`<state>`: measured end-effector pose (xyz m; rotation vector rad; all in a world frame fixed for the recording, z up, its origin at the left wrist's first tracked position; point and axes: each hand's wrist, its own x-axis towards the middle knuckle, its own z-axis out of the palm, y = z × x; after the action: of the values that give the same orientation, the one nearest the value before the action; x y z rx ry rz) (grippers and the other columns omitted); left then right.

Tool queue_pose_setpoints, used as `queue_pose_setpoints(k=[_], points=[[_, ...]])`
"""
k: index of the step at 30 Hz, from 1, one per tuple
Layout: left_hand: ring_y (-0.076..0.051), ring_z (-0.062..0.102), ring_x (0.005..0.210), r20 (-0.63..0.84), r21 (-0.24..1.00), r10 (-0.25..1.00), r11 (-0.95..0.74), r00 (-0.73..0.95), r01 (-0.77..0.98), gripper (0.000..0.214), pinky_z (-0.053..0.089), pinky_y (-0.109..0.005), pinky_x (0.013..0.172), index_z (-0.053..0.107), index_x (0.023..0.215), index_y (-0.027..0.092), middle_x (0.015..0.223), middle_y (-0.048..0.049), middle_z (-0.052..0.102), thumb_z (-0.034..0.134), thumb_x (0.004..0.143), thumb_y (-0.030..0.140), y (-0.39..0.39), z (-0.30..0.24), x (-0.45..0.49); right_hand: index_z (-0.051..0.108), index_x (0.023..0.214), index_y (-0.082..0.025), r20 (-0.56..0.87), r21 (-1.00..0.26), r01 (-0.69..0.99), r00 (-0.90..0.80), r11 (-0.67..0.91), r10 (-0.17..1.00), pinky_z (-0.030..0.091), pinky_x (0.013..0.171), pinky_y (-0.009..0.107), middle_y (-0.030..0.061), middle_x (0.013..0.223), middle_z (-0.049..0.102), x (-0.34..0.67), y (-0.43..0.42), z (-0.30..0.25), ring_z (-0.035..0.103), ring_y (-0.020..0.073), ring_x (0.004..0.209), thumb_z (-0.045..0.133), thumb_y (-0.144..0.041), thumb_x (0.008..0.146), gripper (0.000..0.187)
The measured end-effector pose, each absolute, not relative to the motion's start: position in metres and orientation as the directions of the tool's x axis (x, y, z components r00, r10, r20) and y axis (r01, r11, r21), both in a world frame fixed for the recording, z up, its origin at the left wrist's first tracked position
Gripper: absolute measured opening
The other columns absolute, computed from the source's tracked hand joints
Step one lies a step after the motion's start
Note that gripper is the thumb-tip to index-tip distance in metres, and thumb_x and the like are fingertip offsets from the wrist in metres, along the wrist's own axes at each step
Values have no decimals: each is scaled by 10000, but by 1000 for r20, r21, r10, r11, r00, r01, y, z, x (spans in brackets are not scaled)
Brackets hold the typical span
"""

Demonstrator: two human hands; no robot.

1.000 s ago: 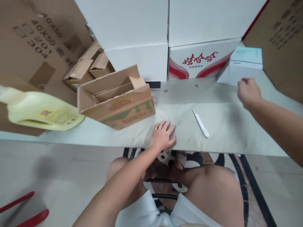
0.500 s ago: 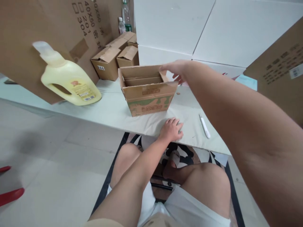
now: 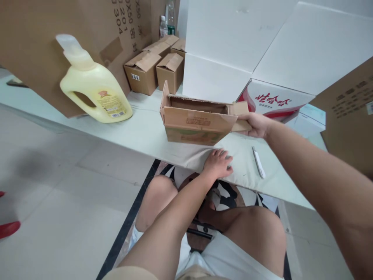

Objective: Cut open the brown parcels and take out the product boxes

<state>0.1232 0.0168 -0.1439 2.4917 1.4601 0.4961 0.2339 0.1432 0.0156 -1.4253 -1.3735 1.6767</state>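
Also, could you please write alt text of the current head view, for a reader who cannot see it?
A person's right hand grips the right end of an open-topped cardboard box on a table. The left hand rests at the table's front edge, between the box and a white-handled knife; a yellow bottle stands further left.

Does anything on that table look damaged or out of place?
Mainly the open cardboard box: it looks uneven on top, with one end flap sticking up and the other bent outward at the right hand. The table covering is also rumpled beside the left hand. I see no spill.
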Motion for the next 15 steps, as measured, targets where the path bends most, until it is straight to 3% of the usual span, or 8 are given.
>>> queue_pose_setpoints(k=[3,7,12,15], points=[[-306,421,1436,200,337,869,-495,453,801,402,364,-465,1205,656,1277,219,1421,-104,581,588,915,381,15,-143,123,632,1060,-189,-336,-939,-13,-169,-343,926,671,676,332,69,956,760,243,97,-1,746,190,792,587,-202,845,220],[-291,417,1440,235,326,861,-507,451,798,408,360,-451,1203,642,1305,224,1447,-108,569,572,923,348,13,-142,121,598,1060,-248,-251,-957,-169,82,-235,965,681,826,455,51,1095,754,274,54,-12,752,241,1007,603,-255,817,244],[-297,430,1446,190,317,867,-498,460,807,455,339,-455,1213,618,1362,235,1491,-107,560,549,930,357,17,-139,121,594,1030,-300,-153,-987,-120,432,-111,889,588,1049,495,42,1331,686,370,-1,-7,586,255,1377,572,-289,804,227],[-314,418,1463,159,320,871,-490,464,811,462,331,-495,1215,611,1371,233,1506,-121,553,514,942,376,19,-137,122,594,900,-342,-91,-975,105,616,-196,783,530,1088,516,51,1264,711,432,-39,0,578,281,1380,511,-297,810,130]])
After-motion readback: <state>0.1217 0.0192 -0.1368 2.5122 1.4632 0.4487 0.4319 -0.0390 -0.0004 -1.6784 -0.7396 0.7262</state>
